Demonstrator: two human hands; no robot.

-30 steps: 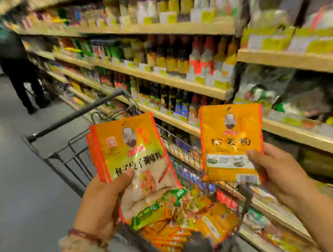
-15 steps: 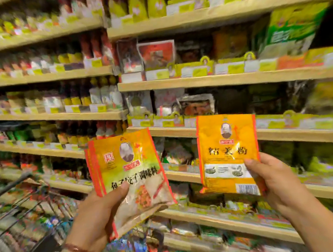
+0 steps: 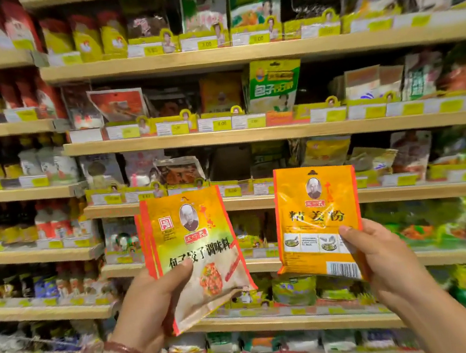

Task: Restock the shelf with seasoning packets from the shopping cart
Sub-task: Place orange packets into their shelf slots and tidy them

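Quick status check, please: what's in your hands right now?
Left hand grips dumpling seasoning packet. Right hand grips ginger powder packet. Both raised before shelves; nothing blocking.

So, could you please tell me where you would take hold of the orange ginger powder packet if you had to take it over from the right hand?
Take the ginger powder packet by its free top edge or upper left corner, coming from above or the left. It is held flat and upright, facing the camera, and the right hand has its grip on the lower right corner, thumb across the front, so that side is taken.

Glossy plastic seasoning packets; matt wooden shelves.
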